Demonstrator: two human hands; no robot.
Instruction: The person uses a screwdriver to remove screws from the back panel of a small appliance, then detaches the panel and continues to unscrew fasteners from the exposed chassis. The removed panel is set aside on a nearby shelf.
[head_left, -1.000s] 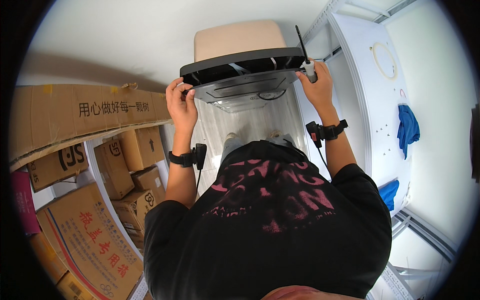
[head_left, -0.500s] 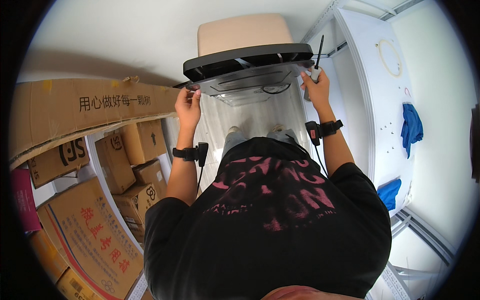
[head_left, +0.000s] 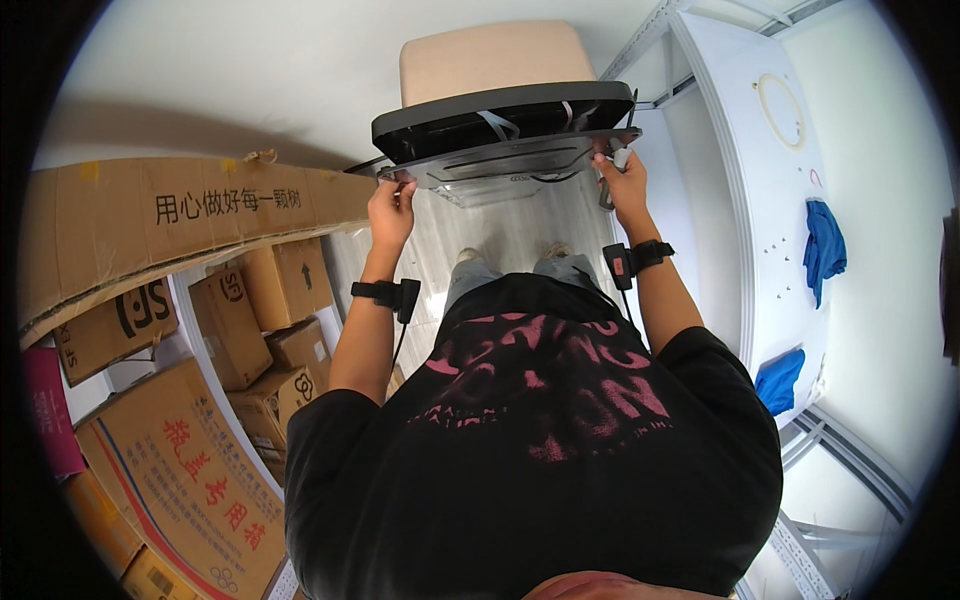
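Beige, black-rimmed unit (head_left: 495, 62) ahead. Dark panel (head_left: 470, 165) along its near side. Left hand (head_left: 390, 212) and right hand (head_left: 626, 183) at opposite ends, fingers pinching its edge; right also holds grey screwdriver (head_left: 620, 157). Best: even support at 2 ends, tool shaft clear.

Beneath the dark panel (head_left: 510, 157) I hold runs a pale wood-grain floor (head_left: 437, 240), my shoes (head_left: 467, 257) on it. To my right, a white shelf (head_left: 735, 95) bears a pale ring (head_left: 763, 112), scattered small dark bits (head_left: 768, 246) and two blue cloths (head_left: 824, 250). To my left, brown cartons (head_left: 228, 325) fill a rack (head_left: 212, 385).
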